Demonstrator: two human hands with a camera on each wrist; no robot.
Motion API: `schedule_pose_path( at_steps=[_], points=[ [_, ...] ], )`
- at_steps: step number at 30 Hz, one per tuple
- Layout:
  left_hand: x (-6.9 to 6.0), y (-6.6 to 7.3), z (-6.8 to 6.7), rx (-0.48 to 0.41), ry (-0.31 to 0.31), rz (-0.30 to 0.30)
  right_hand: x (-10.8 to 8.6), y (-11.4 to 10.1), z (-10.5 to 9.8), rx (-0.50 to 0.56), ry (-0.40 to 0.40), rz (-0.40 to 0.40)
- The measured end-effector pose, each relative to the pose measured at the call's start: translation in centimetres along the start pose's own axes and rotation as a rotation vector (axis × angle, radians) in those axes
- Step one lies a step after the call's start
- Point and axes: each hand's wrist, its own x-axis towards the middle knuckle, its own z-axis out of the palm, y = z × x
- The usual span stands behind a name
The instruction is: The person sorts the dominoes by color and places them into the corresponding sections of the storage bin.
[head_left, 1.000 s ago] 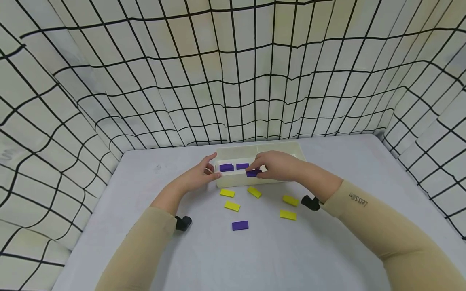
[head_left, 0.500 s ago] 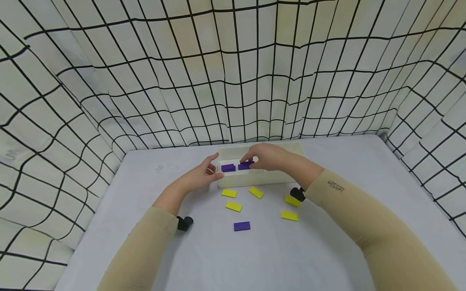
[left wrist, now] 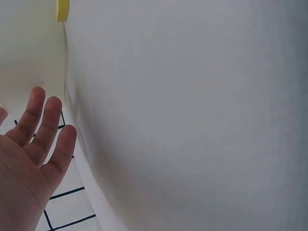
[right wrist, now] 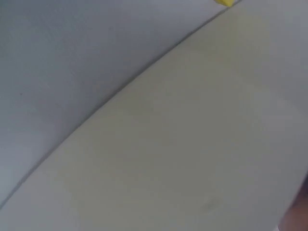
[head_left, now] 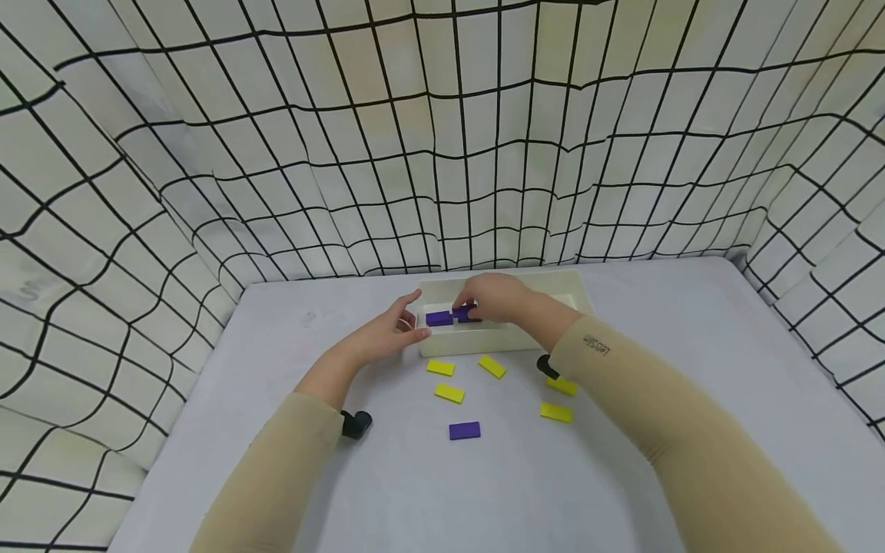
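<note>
A long white box (head_left: 505,338) lies at the far side of the table. My right hand (head_left: 499,296) reaches down into it and pinches a purple block (head_left: 468,314) over its left part. Just left of that, more purple blocks (head_left: 439,318) rest inside the box. At the box's left end is my left hand (head_left: 383,335), its thumb touching the near corner. The left wrist view shows several fingers (left wrist: 48,127) of that hand spread and fairly straight beside the pale box wall. In the right wrist view the box side fills much of the picture, with skin (right wrist: 294,214) at one corner.
In front of the box lie several yellow blocks (head_left: 449,393), and one of them (head_left: 561,385) is partly covered by the right forearm. Closer to me a single purple block (head_left: 465,430) lies on the white tabletop (head_left: 415,491). Black netting (head_left: 484,153) hangs behind the table.
My right hand has carried a purple block from above the near wall leftward and down into the box. The left hand has stayed at the left end.
</note>
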Motion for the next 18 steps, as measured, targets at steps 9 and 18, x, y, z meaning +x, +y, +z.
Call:
schedule_pose_path(
  at_steps=[9,18],
  points=[
    [0.1,0.1,0.2,-0.012,0.007,0.024,1.1,0.0,0.8,-0.062,0.010,0.020],
    [0.1,-0.1,0.2,-0.011,0.013,0.029,1.4,0.0,1.2,-0.058,0.004,0.014]
  ],
)
